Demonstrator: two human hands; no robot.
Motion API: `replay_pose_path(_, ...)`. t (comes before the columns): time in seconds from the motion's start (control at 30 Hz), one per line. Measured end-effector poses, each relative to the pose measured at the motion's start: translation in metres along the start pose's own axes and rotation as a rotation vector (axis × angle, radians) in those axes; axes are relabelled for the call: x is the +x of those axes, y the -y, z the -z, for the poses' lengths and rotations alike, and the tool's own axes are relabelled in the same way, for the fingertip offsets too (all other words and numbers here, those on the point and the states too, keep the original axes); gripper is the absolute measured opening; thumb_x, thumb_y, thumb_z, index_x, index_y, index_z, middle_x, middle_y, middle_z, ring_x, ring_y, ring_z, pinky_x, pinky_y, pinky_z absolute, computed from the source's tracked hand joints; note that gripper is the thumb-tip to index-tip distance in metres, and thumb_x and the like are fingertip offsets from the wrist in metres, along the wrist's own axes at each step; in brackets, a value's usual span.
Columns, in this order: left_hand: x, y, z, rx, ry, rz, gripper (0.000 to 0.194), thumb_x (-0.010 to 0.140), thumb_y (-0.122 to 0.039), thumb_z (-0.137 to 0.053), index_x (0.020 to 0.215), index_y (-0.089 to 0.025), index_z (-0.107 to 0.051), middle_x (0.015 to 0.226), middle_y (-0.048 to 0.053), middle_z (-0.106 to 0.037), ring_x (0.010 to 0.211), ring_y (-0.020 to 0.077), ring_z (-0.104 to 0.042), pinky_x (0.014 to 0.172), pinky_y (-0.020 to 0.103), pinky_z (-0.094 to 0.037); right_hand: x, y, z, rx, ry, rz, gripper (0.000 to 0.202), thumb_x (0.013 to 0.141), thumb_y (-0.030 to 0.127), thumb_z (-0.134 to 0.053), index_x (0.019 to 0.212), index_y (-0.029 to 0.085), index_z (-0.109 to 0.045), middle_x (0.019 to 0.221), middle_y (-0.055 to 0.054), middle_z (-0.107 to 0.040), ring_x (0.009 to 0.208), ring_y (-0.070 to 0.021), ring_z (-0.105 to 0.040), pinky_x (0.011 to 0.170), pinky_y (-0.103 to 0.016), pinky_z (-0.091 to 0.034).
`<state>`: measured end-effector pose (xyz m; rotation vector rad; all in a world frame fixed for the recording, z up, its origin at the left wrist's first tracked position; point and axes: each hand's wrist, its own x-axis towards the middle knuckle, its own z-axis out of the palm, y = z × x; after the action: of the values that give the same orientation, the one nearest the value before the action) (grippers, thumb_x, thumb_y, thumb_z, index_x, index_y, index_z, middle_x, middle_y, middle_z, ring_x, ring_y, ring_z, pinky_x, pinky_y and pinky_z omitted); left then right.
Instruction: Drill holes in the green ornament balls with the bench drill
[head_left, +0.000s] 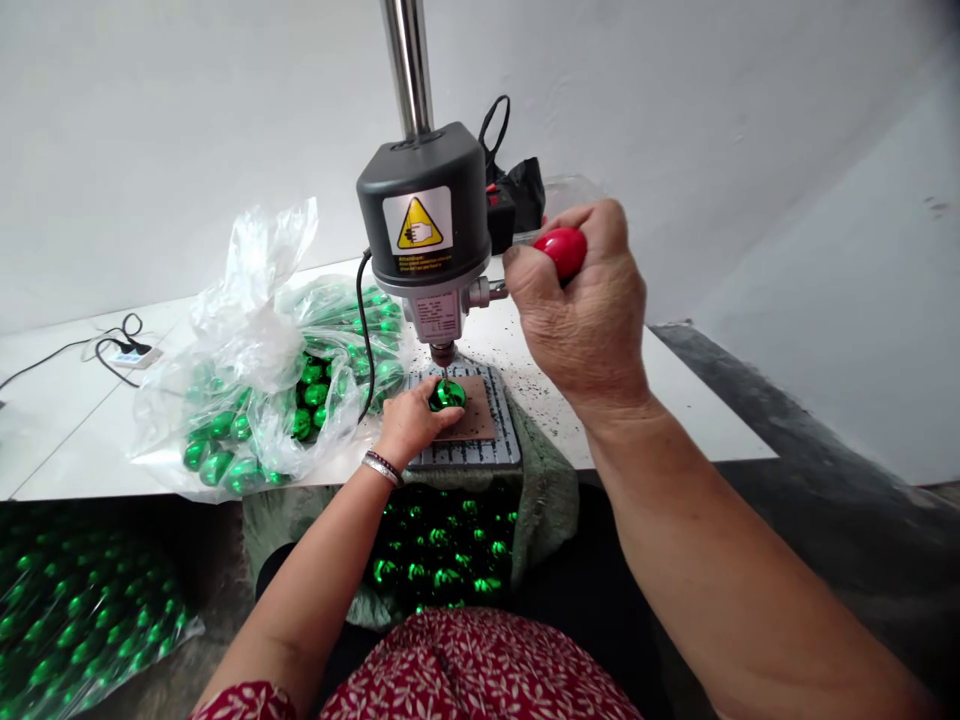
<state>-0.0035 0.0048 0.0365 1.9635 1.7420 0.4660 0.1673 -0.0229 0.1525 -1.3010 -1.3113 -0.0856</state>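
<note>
My left hand [413,420] grips a shiny green ball [448,396] between thumb and fingers. The ball rests on a brown board [474,420] on the grooved metal base [506,440] of a drill press [424,205]. Right above the ball is the thin drill bit [445,372], its tip at or close to the ball's top; I cannot tell whether it has entered. My right hand [581,310] is wrapped round the red knob [564,252] of the drill press's feed lever, to the right of the motor housing.
Clear plastic bags [247,340] of green balls lie on the white table [675,420] at left. Dark shavings dot the table. More balls [442,550] fill an open sack at my lap, and another bag [82,610] stands on the floor. A power strip [135,355] lies far left.
</note>
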Motion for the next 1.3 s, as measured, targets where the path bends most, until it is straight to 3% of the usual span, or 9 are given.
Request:
replay_pose_path(0.17,0.010,0.009,0.008,-0.321,0.135,-0.017,0.040,0.077,-0.044,-0.069,0.105,-0.015,-0.076,0.097,0.005,-0.077,0.095,0.0231,-0.067,0.085,0.029,-0.050,0.001,0.002,0.002,0.033,0.019,-0.013,0.017,0.091,0.034,-0.054,0.091,0.020,-0.044,0.075,0.005,-0.049,0.063,-0.0027,-0.042,0.063,-0.019,-0.041)
replay_pose_path(0.27,0.013,0.014,0.010,-0.433,0.162,-0.014,0.039,0.074,-0.041,-0.071,0.103,-0.016,-0.077,0.094,0.002,-0.076,0.093,0.0210,-0.065,0.083,0.028,-0.049,0.001,0.004,0.002,0.072,0.025,-0.032,0.017,0.089,0.029,-0.056,0.089,0.018,-0.043,0.073,0.007,-0.046,0.061,-0.0010,-0.039,0.065,-0.017,-0.041)
replay_pose_path(0.5,0.015,0.016,0.005,-0.326,0.104,-0.059,0.040,0.073,-0.045,-0.070,0.099,-0.015,-0.076,0.086,0.002,-0.074,0.085,0.0194,-0.064,0.081,0.029,-0.048,0.002,0.009,0.003,0.174,0.037,-0.089,0.020,0.084,0.025,-0.061,0.088,0.017,-0.043,0.073,0.009,-0.043,0.062,0.0006,-0.037,0.071,-0.016,-0.041)
replay_pose_path(0.77,0.016,0.011,0.003,-0.103,0.071,-0.095,0.068,0.068,-0.043,-0.079,0.129,-0.015,-0.066,0.110,0.009,-0.074,0.100,0.0245,-0.067,0.090,0.032,-0.049,0.004,0.020,0.005,0.087,0.028,-0.174,0.022,0.082,0.017,-0.064,0.084,0.017,-0.042,0.073,0.007,-0.045,0.064,-0.0010,-0.036,0.066,-0.015,-0.035)
replay_pose_path(0.97,0.011,0.008,-0.004,-0.108,0.102,-0.062,0.077,0.070,-0.045,-0.079,0.140,-0.019,-0.059,0.101,0.006,-0.076,0.096,0.0258,-0.068,0.084,0.033,-0.051,0.005,0.022,0.007,0.083,0.030,-0.200,0.023,0.081,0.021,-0.066,0.083,0.017,-0.044,0.070,0.007,-0.044,0.063,-0.0023,-0.036,0.066,-0.017,-0.034)
replay_pose_path(1.3,0.005,0.014,-0.018,-0.291,0.053,-0.050,0.076,0.070,-0.040,-0.080,0.140,-0.020,-0.059,0.118,0.006,-0.074,0.108,0.0263,-0.067,0.096,0.035,-0.050,-0.007,0.008,0.011,-0.011,-0.036,0.010,0.019,0.082,0.033,-0.058,0.076,0.019,-0.048,0.064,0.004,-0.046,0.062,-0.0055,-0.037,0.063,-0.021,-0.037)
